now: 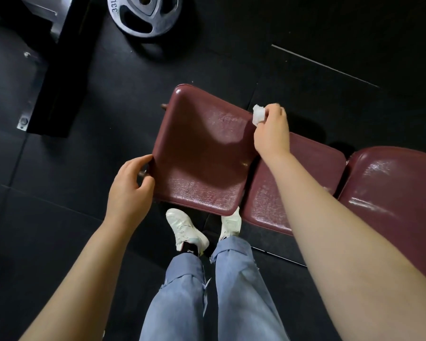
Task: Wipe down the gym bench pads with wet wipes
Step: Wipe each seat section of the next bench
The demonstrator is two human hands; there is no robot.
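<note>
Gym floor, weight plate and the person's legs

A dark weight plate (pixel 145 14) lies on black rubber floor tiles (pixel 305 33) beside what may be a machine's base (pixel 59 70); blue jeans (pixel 231 291) and white sneakers (pixel 186 228) show below.

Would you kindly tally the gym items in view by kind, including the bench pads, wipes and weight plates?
Maroon bench pads: 3, namely the end pad, the middle pad and the far pad
White wet wipes: 1, the wipe held in the right hand
Weight plates: 1, the weight plate on the floor
Total: 5
</note>
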